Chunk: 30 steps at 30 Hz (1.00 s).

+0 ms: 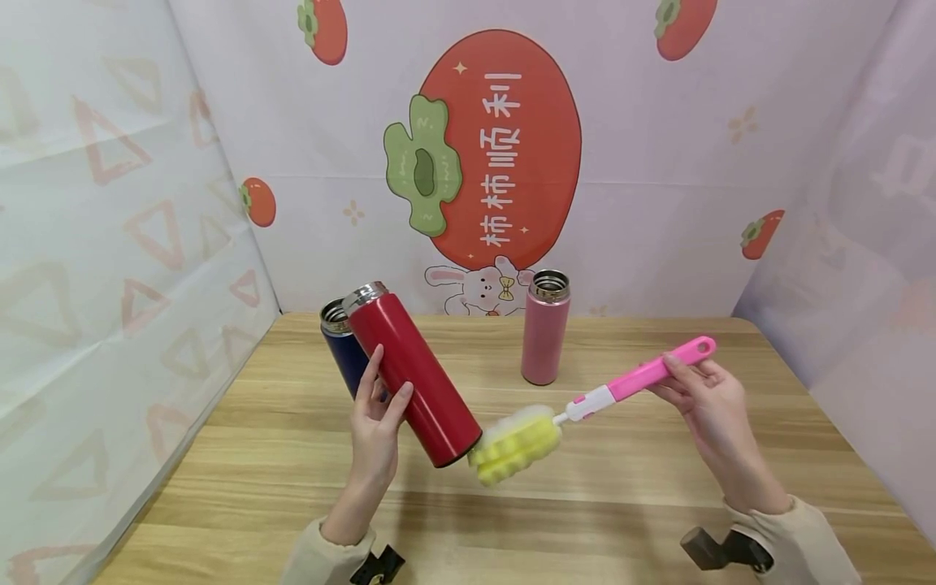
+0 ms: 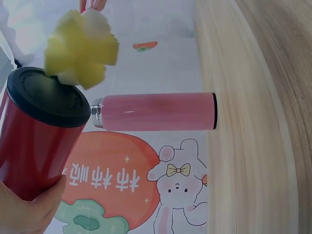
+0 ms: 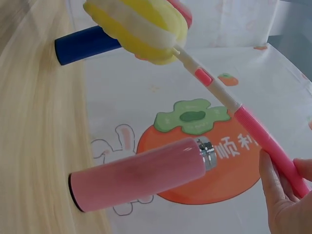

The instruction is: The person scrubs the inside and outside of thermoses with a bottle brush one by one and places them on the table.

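Observation:
My left hand (image 1: 376,435) grips a red thermos bottle (image 1: 417,374) around its side, tilted so that its steel neck points up and left. In my right hand (image 1: 712,406) is the pink handle of a bottle brush (image 1: 614,386), pinched between thumb and fingers. The brush's yellow and white sponge head (image 1: 515,447) is at the red bottle's black base (image 2: 46,95); whether they touch I cannot tell. Behind the red bottle stands a blue thermos bottle (image 1: 342,345), partly hidden. A pink thermos bottle (image 1: 544,337) stands upright, its mouth uncovered.
The wooden table (image 1: 658,479) runs back to a printed cloth (image 1: 658,244) with persimmons and a rabbit. Cloth also hangs along the left and right sides. A dark strap with a small device (image 1: 724,548) sits on my right wrist, and another (image 1: 379,565) on my left.

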Available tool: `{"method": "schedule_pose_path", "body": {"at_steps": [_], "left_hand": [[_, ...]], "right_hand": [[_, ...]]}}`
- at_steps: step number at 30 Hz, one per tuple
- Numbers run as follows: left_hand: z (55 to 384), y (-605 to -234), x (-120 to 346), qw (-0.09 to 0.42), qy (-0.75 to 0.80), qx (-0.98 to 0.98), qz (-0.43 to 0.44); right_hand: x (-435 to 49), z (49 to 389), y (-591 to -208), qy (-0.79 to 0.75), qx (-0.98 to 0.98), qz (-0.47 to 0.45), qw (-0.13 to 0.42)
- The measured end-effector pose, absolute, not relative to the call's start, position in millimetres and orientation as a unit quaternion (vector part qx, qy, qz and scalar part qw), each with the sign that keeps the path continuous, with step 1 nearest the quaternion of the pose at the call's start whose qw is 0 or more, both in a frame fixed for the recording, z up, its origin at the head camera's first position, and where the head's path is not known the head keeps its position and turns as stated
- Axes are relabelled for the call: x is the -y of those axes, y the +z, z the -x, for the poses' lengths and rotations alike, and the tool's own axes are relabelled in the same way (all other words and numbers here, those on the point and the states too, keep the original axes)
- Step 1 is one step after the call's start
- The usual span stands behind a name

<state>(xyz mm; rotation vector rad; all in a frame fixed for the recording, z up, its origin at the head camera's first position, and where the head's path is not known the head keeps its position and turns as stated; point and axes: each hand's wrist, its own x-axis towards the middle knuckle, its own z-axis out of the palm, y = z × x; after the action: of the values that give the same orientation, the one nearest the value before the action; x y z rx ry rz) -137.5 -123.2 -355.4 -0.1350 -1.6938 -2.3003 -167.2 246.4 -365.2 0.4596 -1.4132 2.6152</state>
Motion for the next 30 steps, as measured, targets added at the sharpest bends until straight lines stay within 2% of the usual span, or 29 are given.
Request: {"method": "schedule_pose_path", "body": {"at_steps": [3,6,10,12,18,22,30], "left_hand": [[136.6,-354.6,122.7,0.141,-0.803,0.576,0.051],[136.3,-353.5,121.6,0.144,-0.810,0.566,0.055],[136.0,-352.0,119.7,0.151,-0.815,0.556,0.061],[135.8,-351.6,118.9,0.152,-0.816,0.554,0.064],[135.9,-351.6,117.6,0.160,-0.815,0.554,0.065],[136.2,-353.6,116.8,0.172,-0.807,0.560,0.074],[136.0,-357.0,119.0,0.203,-0.785,0.578,0.092]], "right_hand": [[-231.6,156.3,-351.2,0.863,0.486,-0.112,0.078],[-246.8,178.9,-389.0,0.873,0.470,-0.111,0.071],[-274.8,222.0,-461.1,0.870,0.475,-0.108,0.075],[-272.7,226.0,-469.5,0.857,0.501,-0.089,0.080],[-243.4,210.2,-454.2,0.872,0.475,-0.108,0.055],[-247.4,221.2,-481.8,0.865,0.488,-0.097,0.063],[-260.5,217.7,-489.5,0.881,0.458,-0.105,0.050]]}}
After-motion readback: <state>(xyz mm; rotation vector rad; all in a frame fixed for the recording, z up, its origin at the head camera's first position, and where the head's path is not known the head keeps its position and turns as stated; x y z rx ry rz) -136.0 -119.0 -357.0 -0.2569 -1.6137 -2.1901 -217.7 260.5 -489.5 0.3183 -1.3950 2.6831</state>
